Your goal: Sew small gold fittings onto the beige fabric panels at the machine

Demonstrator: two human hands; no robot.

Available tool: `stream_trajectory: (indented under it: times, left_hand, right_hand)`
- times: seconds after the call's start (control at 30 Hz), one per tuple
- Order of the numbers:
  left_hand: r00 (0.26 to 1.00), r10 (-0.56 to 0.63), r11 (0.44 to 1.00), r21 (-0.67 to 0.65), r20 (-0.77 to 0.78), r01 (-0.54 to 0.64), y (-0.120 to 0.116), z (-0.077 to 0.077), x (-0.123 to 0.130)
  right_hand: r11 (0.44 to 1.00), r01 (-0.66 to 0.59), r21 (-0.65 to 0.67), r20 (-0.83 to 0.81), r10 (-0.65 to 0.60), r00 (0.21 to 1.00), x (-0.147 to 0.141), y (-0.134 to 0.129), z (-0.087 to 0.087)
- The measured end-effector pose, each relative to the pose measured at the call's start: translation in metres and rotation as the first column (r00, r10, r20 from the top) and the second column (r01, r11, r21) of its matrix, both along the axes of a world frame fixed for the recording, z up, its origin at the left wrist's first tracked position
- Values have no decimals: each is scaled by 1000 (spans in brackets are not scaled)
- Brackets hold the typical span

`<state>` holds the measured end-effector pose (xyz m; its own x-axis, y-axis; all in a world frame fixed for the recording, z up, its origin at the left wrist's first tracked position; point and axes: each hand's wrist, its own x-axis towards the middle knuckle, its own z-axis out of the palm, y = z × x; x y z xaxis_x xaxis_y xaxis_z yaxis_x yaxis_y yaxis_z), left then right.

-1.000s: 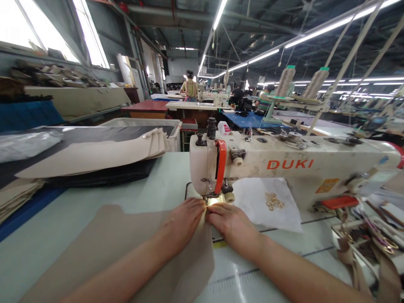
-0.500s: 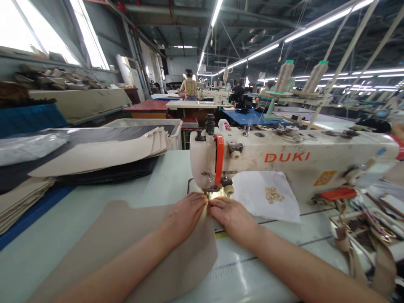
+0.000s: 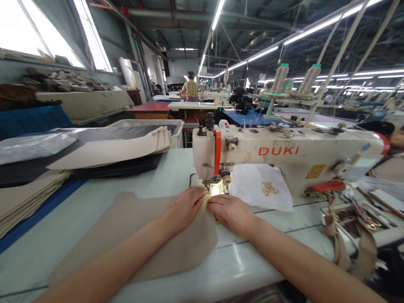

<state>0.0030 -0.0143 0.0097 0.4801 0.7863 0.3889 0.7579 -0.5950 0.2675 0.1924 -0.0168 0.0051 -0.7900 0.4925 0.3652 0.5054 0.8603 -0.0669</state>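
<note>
A large beige fabric panel (image 3: 139, 223) lies on the pale green table, its upper right edge by the needle area of the white sewing machine (image 3: 243, 147). My left hand (image 3: 186, 208) rests on that edge, fingers together and pressing the fabric just left of the lit presser foot. Close on its right, my right hand (image 3: 232, 212) has its fingers closed on the panel's edge. The fingertips of both hands nearly meet in front of the needle, which they and the machine head partly hide.
Stacked beige panels (image 3: 110, 151) lie at the left on black material. Under the machine arm, gold rings (image 3: 269, 189) sit on a white cloth (image 3: 249, 181). A tray with straps (image 3: 362, 223) stands at the right. A person (image 3: 191, 89) is farther back.
The view has shifted slightly. My right hand's fingertips have drawn a little back from the needle toward me, and more of the lit presser foot area shows.
</note>
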Motion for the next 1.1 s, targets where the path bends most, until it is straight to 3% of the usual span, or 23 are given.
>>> stream_trajectory:
  times: [0.47, 1.1]
  left_hand:
    - [994, -17, 1000, -13, -109, 15, 4, -5, -1]
    - [998, -2, 1000, 11, -65, 2, 13, -4, 0]
  right_hand:
    - [998, -57, -15, 20, 58, 998, 1, 5, 0]
    - [999, -23, -22, 20, 23, 1000, -3, 8, 3]
